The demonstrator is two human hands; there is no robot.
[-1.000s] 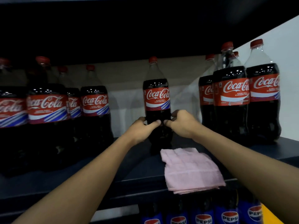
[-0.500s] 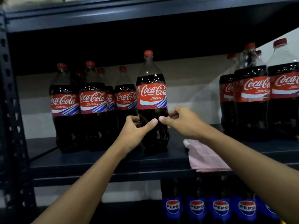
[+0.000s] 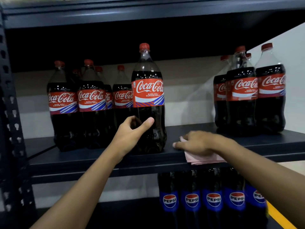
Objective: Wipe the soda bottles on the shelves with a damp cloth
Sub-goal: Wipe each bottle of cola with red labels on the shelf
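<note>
A large Coca-Cola bottle [image 3: 148, 93] with a red cap stands upright near the front edge of the dark shelf [image 3: 79, 160]. My left hand [image 3: 132, 131] grips its lower body, thumb across the front and fingers curled round the left side. My right hand [image 3: 196, 143] lies on the folded pink cloth [image 3: 206, 160] just right of the bottle, fingers stretched flat and slightly blurred. The cloth hangs a little over the shelf's front edge, and most of it is hidden under the hand.
Several Coca-Cola bottles [image 3: 91, 100] stand at the left and more Coca-Cola bottles [image 3: 244, 90] at the right. Pepsi bottles [image 3: 213, 199] line the shelf below. A perforated upright [image 3: 9, 116] bounds the left side, and an upper shelf [image 3: 148, 12] hangs overhead.
The bottle has come forward to the shelf's front edge. My right hand let go of it and dropped onto the pink cloth, while my left hand kept its hold.
</note>
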